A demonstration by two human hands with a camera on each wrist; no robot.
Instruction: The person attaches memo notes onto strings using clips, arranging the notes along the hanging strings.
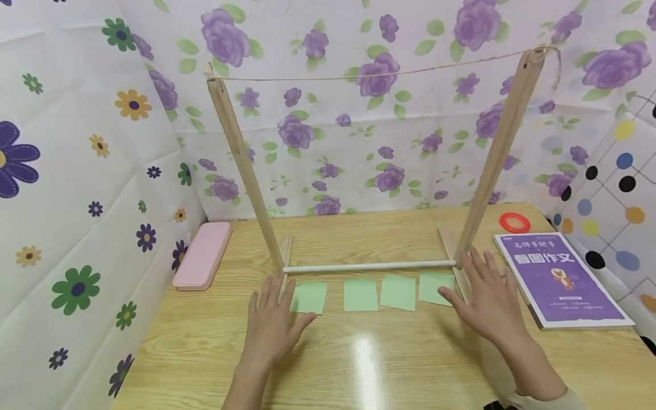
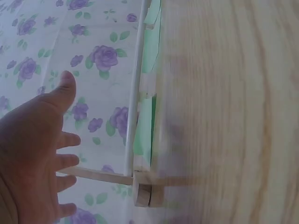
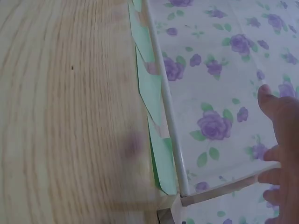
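A wooden frame (image 1: 241,154) of two slanted posts stands on the table, with a string (image 1: 369,73) tied across their tops and a white rod (image 1: 369,266) low between them. Several green paper squares (image 1: 361,294) lie in a row in front of the rod. My left hand (image 1: 271,322) hovers flat with spread fingers by the leftmost square (image 1: 310,297) and the left wooden foot (image 2: 142,191). My right hand (image 1: 487,299) is spread flat by the rightmost square (image 1: 434,286) and the right post's base. Neither hand holds anything. Both wrist views show the rod (image 3: 166,102), the green squares (image 3: 152,88) and straight fingers (image 2: 63,93).
A pink case (image 1: 203,255) lies at the table's left side. A purple book (image 1: 561,279) lies at the right, with a red ring (image 1: 515,222) behind it. Flowered sheets wall in the table (image 1: 369,359) on the back and sides.
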